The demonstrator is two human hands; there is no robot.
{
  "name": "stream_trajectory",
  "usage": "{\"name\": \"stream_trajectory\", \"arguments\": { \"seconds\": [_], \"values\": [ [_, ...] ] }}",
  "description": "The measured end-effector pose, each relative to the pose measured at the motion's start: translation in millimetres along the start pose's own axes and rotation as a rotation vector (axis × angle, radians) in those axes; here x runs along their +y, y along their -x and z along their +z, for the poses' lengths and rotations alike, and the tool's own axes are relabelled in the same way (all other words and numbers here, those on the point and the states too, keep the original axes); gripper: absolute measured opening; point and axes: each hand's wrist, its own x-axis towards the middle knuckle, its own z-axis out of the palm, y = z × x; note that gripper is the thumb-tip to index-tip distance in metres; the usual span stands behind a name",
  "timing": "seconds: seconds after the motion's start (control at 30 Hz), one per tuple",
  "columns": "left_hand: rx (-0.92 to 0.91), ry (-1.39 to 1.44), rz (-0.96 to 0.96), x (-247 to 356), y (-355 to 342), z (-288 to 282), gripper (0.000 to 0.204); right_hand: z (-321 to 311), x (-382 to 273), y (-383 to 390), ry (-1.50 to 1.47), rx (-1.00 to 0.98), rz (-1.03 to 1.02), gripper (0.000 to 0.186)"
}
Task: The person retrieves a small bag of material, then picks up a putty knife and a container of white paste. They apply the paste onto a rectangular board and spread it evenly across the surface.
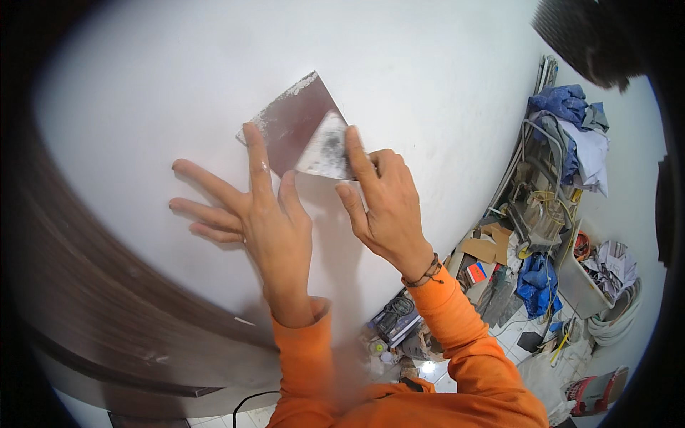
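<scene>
A square-cornered sheet of sandpaper (296,118), dark maroon with a whitish, dusty upper-left edge, is against a smooth white surface (399,78). Its right-hand corner is turned over, showing a pale back with a dark grey smudge. My right hand (387,203) grips this folded part, index finger along its edge and thumb just below. My left hand (267,221) is spread wide beside the sheet. Its index fingertip touches the sheet's left corner and its thumb tip is by the lower corner. The other left fingers stretch out over the white surface.
A dark brown wooden band (135,285) curves along the lower left. At right, the floor holds blue plastic sheeting (539,285), cardboard (479,250), a white bin (581,278), a coiled hose (619,317) and a red-and-grey bucket (596,392). Coiled cable (398,308) lies nearer.
</scene>
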Motion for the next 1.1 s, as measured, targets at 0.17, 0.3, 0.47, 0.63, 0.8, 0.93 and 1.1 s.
{"name": "stream_trajectory", "arguments": {
  "seconds": [0.17,0.3,0.47,0.63,0.8,0.93,1.1],
  "values": [
    [0.0,0.002,0.004,-6,-3,-4,0.081,11,4,-7,0.096,-0.063,-0.035,0.067],
    [-0.023,-0.018,-0.013,-4,-1,0,0.085,13,6,-1,0.005,-0.097,-0.005,0.07],
    [-0.037,-0.035,-0.025,2,-2,-4,0.087,22,-9,-8,-0.186,-0.119,0.14,0.069],
    [-0.003,-0.02,-0.021,3,-3,-13,0.085,30,-29,-19,-0.343,0.002,0.153,0.068],
    [0.004,0.028,0.018,-1,-2,-9,0.078,15,-36,-34,-0.399,-0.063,0.353,0.061],
    [-0.004,0.075,0.042,2,-1,-12,0.064,34,-33,4,-0.415,0.056,0.244,0.062],
    [0.052,-0.019,0.005,-4,-4,-6,0.055,26,-43,-35,-0.337,-0.036,0.33,0.065]
  ]
}}
